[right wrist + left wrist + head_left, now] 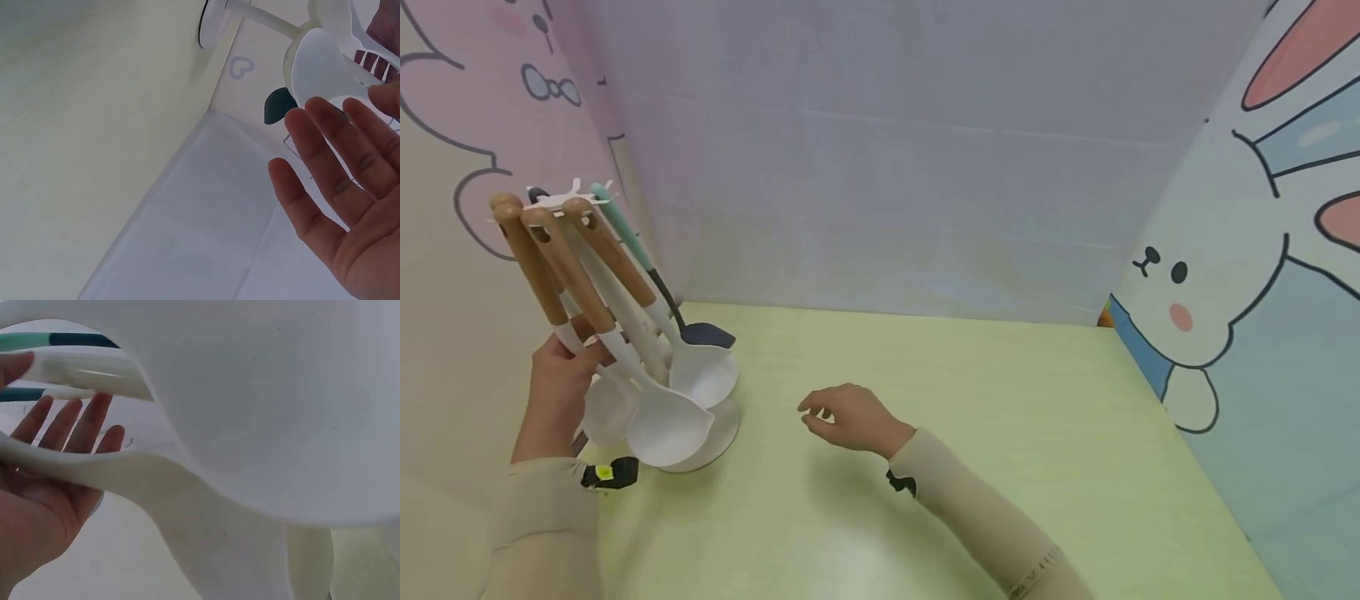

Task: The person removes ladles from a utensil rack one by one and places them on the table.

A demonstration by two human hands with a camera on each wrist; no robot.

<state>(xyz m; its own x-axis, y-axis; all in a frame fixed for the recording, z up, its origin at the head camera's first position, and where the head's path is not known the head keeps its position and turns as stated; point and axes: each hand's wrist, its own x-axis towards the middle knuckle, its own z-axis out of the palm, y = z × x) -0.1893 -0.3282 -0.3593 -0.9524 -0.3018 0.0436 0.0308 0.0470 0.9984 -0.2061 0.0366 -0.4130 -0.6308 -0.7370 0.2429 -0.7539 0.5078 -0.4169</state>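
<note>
A white rotating utensil stand (647, 337) at the table's left holds several hanging kitchen tools. At the front hangs a white ladle (668, 425) with a wooden handle; behind it is another white scoop-shaped tool (703, 375). A dark turner (707, 335) with a teal handle hangs at the back. My left hand (561, 371) reaches in among the handles from the left. In the left wrist view its fingers (87, 428) are spread and fairly straight beside the white pole and a white handle. My right hand (857, 417) hovers over the table, holding nothing, fingers loosely bent.
The pale yellow-green table (970, 400) extends to the right of the stand. A plain pale curtain-like backdrop (887, 167) rises behind it. Cartoon-printed sheets line both sides, with a rabbit (1210, 275) on the right.
</note>
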